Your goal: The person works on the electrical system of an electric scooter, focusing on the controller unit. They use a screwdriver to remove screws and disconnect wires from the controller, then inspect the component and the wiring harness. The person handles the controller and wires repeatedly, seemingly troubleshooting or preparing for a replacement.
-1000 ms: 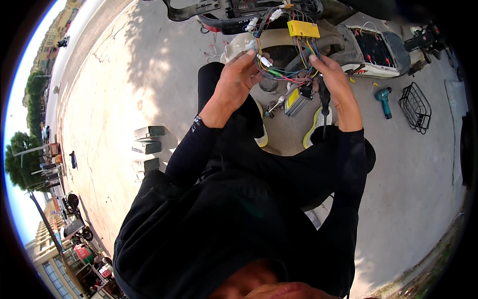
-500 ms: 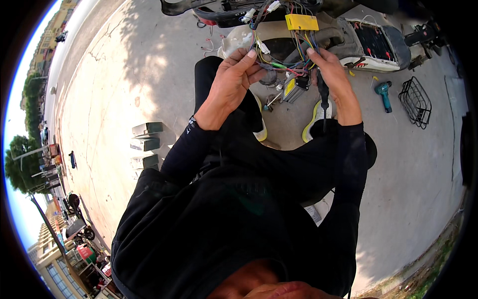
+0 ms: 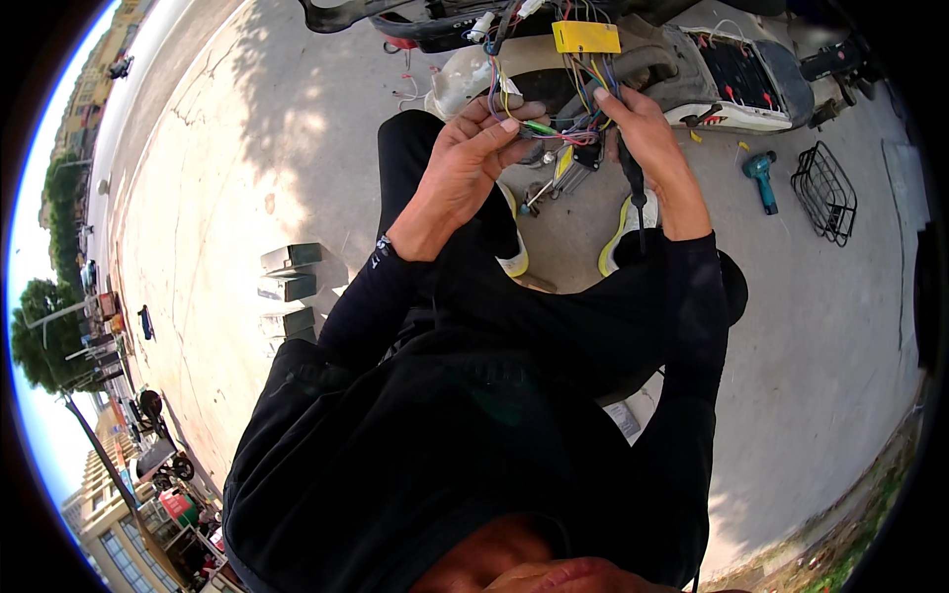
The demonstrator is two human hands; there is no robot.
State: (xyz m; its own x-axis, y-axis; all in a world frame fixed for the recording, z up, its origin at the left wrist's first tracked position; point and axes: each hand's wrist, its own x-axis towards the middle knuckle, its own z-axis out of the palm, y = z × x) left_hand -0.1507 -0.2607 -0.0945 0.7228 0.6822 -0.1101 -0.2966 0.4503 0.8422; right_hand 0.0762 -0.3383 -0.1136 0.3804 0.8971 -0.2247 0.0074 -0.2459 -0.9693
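Note:
My left hand (image 3: pixel 469 150) is closed on thin coloured wires (image 3: pixel 565 136), its thumb pressed against the fingers. My right hand (image 3: pixel 650 138) pinches the other side of the wire bundle between thumb and forefinger. A screwdriver (image 3: pixel 634 180) with a black handle is also tucked in the right hand, its shaft pointing back toward me. Above the hands, a yellow box-shaped part (image 3: pixel 586 38) sits among the wires. White plug connectors (image 3: pixel 481 26) hang at its left. Just beneath the bundle is a finned metal box (image 3: pixel 573 170) with a yellow label, partly covered by wires.
A partly stripped electric scooter (image 3: pixel 692 74) lies across the far side, its battery bay exposed. To the right are a teal cordless drill (image 3: pixel 761 182) and a black wire basket (image 3: pixel 824 195). Several dark blocks (image 3: pixel 289 288) stand on the concrete at left.
My left thumb has moved down and slightly right along the wires. The bundle and yellow part have shifted slightly left and up in view; the right hand still holds the screwdriver.

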